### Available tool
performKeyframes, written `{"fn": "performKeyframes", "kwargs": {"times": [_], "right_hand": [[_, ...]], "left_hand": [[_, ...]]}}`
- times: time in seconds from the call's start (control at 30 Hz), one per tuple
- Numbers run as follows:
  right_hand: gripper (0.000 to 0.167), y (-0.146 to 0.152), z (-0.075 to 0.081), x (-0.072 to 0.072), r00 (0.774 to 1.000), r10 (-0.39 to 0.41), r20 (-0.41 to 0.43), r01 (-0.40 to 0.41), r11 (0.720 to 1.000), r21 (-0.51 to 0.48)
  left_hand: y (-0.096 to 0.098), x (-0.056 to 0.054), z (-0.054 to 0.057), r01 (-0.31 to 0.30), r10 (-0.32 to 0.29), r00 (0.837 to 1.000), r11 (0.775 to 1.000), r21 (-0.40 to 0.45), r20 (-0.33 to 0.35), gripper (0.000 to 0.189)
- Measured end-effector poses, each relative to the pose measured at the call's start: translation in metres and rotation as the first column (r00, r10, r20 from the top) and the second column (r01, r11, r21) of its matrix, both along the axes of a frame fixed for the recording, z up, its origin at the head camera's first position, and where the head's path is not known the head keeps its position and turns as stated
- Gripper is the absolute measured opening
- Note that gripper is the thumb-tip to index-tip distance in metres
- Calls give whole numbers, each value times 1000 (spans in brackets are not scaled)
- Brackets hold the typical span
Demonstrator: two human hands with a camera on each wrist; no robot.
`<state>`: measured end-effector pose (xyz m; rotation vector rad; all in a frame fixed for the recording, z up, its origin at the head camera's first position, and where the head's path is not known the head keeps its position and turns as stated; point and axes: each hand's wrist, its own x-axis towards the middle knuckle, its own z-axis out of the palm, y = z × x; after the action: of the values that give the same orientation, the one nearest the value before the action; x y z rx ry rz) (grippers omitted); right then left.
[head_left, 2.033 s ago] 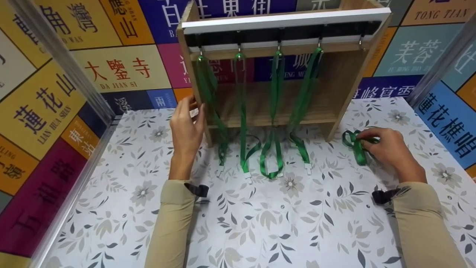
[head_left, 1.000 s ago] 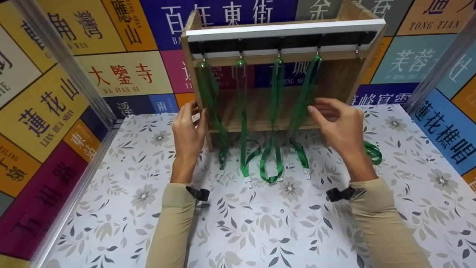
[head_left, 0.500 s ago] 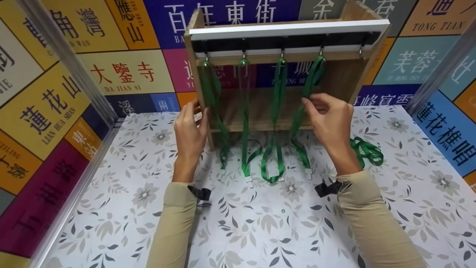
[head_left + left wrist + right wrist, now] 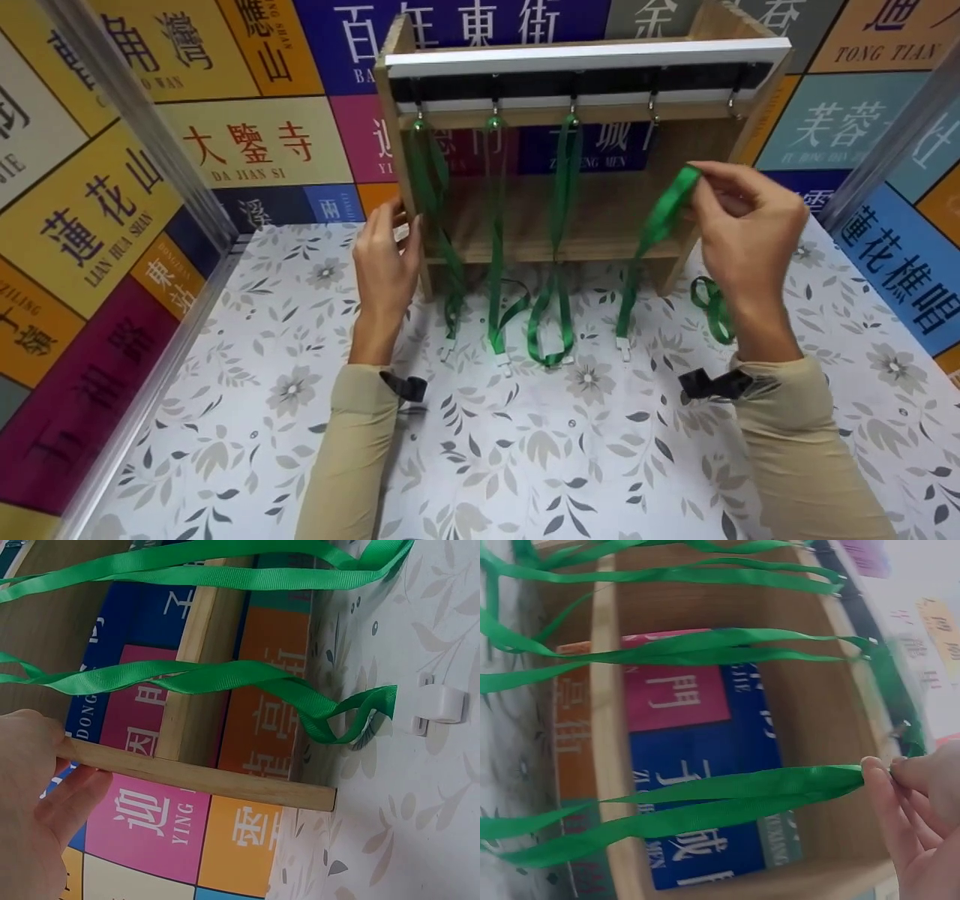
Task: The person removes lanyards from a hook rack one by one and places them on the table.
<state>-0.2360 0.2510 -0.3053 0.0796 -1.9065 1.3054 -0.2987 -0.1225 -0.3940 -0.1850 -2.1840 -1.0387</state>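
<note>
A wooden rack (image 4: pixel 465 221) carries a row of metal hooks; green lanyards (image 4: pixel 566 176) hang from the three on the left. My right hand (image 4: pixel 754 232) pinches the top of another green lanyard (image 4: pixel 667 206), off to the right of the bare fourth hook (image 4: pixel 654 112). This lanyard slants down to a white plastic clip (image 4: pixel 623 345) at its lower end. In the right wrist view, thumb and fingertips (image 4: pixel 881 769) squeeze its two strands together. My left hand (image 4: pixel 386 266) holds the rack's left side panel (image 4: pixel 225 784), thumb and fingers on either side of it.
A bundled green lanyard (image 4: pixel 712 309) lies on the table to the right of the rack, partly behind my right hand. The fifth hook (image 4: pixel 733 109) is bare. Floral cloth (image 4: pixel 525 457) covers the table, and sign-printed walls (image 4: pixel 255 142) stand behind and beside it.
My right hand left the bundled lanyard on the table, reached the fourth hanging lanyard, and has taken it off its hook and out to the right. The left hand stays on the rack.
</note>
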Motion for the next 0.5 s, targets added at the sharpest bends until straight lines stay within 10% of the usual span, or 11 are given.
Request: {"fn": "performKeyframes", "kwargs": {"times": [0.27,0.5], "right_hand": [[17,24,10,19,991,-131,17,131,991,24],[26,57,-1,23,958,-259,125,221,941,256]], "left_hand": [[-1,-1,0,-8,8,1000,1000,-1,-3,36],[0,-1,0,-6,6,1000,1000,-4,-6,36]]}}
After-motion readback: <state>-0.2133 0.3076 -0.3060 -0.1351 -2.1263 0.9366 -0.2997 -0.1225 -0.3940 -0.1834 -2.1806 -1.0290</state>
